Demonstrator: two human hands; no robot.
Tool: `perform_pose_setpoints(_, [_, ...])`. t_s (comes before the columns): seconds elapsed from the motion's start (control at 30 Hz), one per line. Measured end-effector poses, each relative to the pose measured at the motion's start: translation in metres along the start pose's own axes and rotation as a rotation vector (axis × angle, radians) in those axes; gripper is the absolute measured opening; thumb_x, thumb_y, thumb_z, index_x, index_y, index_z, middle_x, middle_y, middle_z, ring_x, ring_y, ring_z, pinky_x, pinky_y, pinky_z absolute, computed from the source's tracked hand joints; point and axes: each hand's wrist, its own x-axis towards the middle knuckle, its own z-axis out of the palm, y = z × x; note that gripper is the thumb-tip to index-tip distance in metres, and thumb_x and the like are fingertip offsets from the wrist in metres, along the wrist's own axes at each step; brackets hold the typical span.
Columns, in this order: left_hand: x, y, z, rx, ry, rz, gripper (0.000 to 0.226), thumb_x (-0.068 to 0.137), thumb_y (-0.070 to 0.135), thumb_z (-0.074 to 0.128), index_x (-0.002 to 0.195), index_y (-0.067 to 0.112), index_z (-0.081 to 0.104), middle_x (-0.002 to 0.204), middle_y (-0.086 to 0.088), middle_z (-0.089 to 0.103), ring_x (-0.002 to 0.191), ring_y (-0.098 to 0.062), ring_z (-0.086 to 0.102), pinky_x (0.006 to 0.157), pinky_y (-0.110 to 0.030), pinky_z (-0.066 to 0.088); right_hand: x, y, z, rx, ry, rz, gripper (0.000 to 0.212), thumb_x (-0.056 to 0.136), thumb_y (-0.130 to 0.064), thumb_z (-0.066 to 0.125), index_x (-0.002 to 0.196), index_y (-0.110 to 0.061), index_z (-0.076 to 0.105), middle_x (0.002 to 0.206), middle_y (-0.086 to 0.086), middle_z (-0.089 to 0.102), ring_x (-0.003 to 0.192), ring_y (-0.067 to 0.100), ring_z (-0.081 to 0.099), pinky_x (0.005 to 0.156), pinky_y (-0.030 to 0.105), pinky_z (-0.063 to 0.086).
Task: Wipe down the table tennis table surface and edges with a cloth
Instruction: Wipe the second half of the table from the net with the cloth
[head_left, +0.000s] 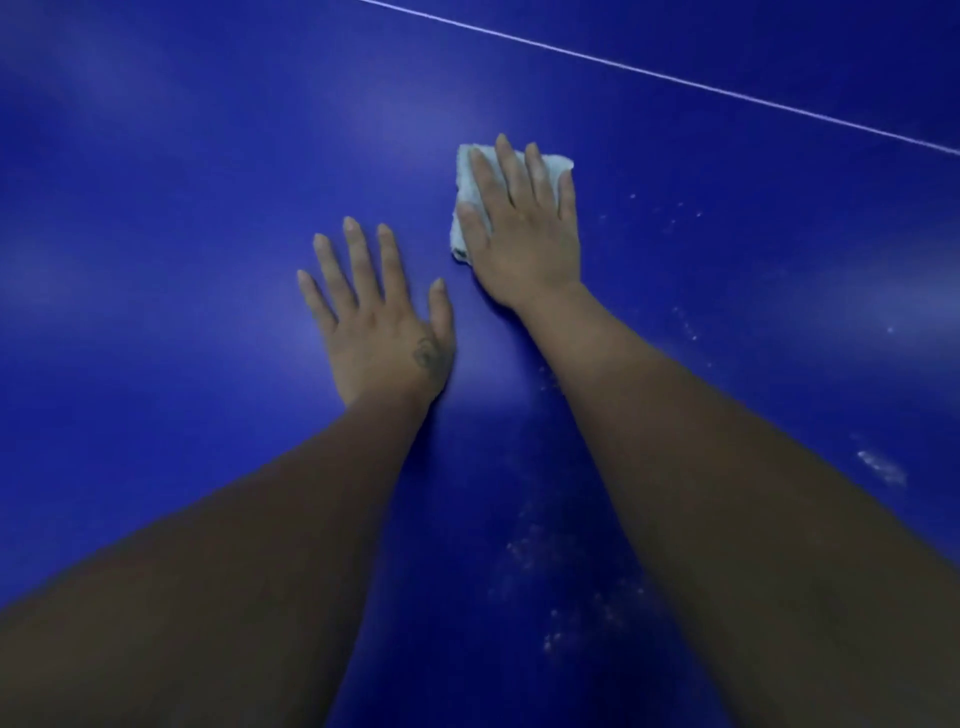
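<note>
The right grip (524, 228) lies flat with its fingers straight and slightly spread, pressing down on a small folded white cloth (465, 179). The cloth shows past the fingertips and along the thumb side, and the palm covers most of it. The cloth sits on the blue worktop (182, 208), a little beyond the middle of what I can see from here.

The left grip (379, 332) rests palm down on the bare blue surface, just beside the right one and nearer the person. Its fingers are straight and fanned apart, and it holds nothing. It does not touch the cloth. A small dark mark (425, 353) shows on its back near the thumb.

Both bare forearms reach in from the near edge. Pale specks (883, 467) are scattered on the surface to the right of the right arm and between the two arms. A thin white line (675, 80) runs slantwise across the far part of the worktop, well apart from both hands.
</note>
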Motion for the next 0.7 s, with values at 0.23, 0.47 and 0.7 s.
perform_pose_setpoints(0.23, [0.007,0.003,0.003,0.009,0.025,-0.021,0.078,0.109,0.063,0.026,0.172,0.018,0.018,0.181,-0.008,0.007,0.167,-0.038,0.001,0.133,-0.062,0.006,0.066,0.073,-0.026,0.016,-0.027,0.060,0.065,0.113,-0.056,0.015,0.174,-0.034,0.008,0.182,-0.005,0.002,0.168,0.024,-0.002,0.134,0.058,-0.006])
perform_pose_setpoints(0.47, [0.007,-0.002,0.008,0.019,0.046,-0.016,0.078,0.108,0.061,0.028,0.172,0.018,0.019,0.181,-0.010,0.008,0.167,-0.038,0.002,0.133,-0.063,0.005,0.073,0.191,-0.037,-0.002,0.026,0.269,0.064,0.113,-0.054,0.015,0.173,-0.033,0.010,0.182,0.002,0.009,0.168,0.030,0.004,0.132,0.063,0.002])
perform_pose_setpoints(0.7, [0.006,-0.002,0.009,0.012,0.038,-0.013,0.078,0.109,0.062,0.028,0.173,0.019,0.015,0.181,-0.009,0.005,0.167,-0.038,0.000,0.133,-0.063,0.004,-0.051,0.175,-0.018,-0.022,0.100,0.347,0.063,0.116,-0.049,0.015,0.174,-0.024,0.015,0.181,0.007,0.015,0.167,0.031,0.011,0.133,0.059,0.012])
